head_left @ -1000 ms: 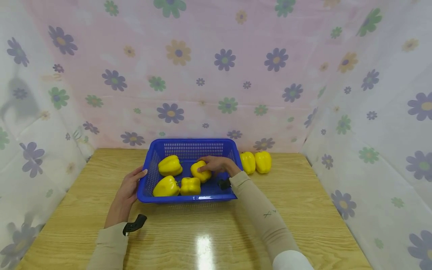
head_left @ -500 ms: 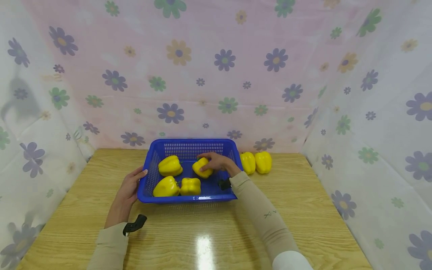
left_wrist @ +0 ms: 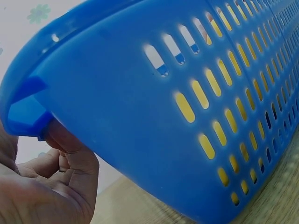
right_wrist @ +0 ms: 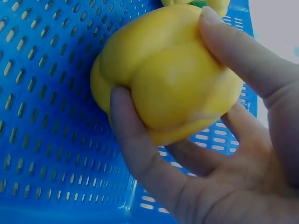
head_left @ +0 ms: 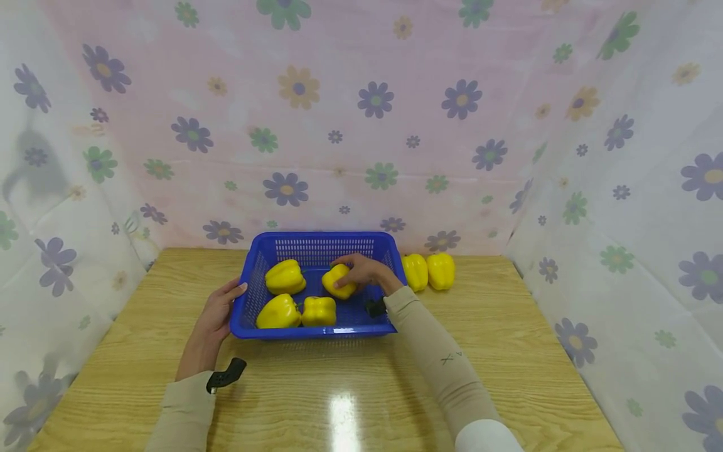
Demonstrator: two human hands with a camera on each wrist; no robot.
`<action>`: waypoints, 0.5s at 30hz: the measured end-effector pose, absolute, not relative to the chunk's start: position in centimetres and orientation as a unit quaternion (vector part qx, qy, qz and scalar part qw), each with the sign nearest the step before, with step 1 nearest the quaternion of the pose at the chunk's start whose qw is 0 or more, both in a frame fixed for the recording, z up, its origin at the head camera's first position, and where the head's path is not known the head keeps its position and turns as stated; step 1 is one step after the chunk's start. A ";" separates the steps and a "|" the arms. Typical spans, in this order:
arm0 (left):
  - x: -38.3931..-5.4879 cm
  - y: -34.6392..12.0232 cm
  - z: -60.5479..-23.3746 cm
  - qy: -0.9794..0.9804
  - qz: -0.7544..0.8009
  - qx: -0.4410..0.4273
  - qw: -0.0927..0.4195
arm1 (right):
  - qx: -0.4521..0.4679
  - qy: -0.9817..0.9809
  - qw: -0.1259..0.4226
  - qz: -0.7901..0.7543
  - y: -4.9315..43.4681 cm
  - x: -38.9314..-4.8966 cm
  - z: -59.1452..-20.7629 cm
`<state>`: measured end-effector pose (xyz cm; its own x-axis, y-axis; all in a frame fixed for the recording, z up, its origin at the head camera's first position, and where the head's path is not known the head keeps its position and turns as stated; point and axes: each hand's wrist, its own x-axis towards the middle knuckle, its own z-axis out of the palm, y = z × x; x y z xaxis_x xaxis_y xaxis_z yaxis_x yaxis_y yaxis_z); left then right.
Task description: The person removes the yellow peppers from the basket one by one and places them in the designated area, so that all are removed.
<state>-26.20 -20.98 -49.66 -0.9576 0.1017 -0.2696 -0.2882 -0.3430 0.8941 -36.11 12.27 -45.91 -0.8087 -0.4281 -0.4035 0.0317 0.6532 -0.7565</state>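
Note:
A blue plastic basket (head_left: 316, 336) with slotted walls stands on the table. My left hand (head_left: 214, 314) grips its left rim, thumb on top and fingers curled underneath, as the left wrist view shows of the hand (left_wrist: 60, 182). Inside the basket, my right hand (head_left: 364, 271) holds a yellow bell pepper (head_left: 337, 282) between thumb and fingers. Seen from the right wrist, the fingers wrap the pepper (right_wrist: 173, 79) around its lobed end. Three other yellow peppers lie in the basket: one at back left (head_left: 284, 277), one at front left (head_left: 278, 312) and one at front middle (head_left: 319, 312).
Just outside the basket's right wall, two more yellow peppers (head_left: 416, 272) (head_left: 441, 271) sit side by side on the wooden table (head_left: 480, 358). Flower-patterned cloth (head_left: 339, 157) hangs behind the table and along both sides.
Over the last second my right hand has shifted the pepper slightly back and tilted it within the basket, then kept still. The left hand stays at the rim.

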 end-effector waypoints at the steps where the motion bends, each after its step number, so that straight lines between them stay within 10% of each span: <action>1: -26.2 -20.9 -49.7 0.561 0.815 -0.082 0.120 | -0.117 0.864 0.283 -0.399 12.3 -36.1 -45.9; 15: -26.2 -20.9 -49.3 0.561 0.813 -0.091 0.128 | -0.121 0.863 0.261 -0.415 12.9 -36.5 -44.9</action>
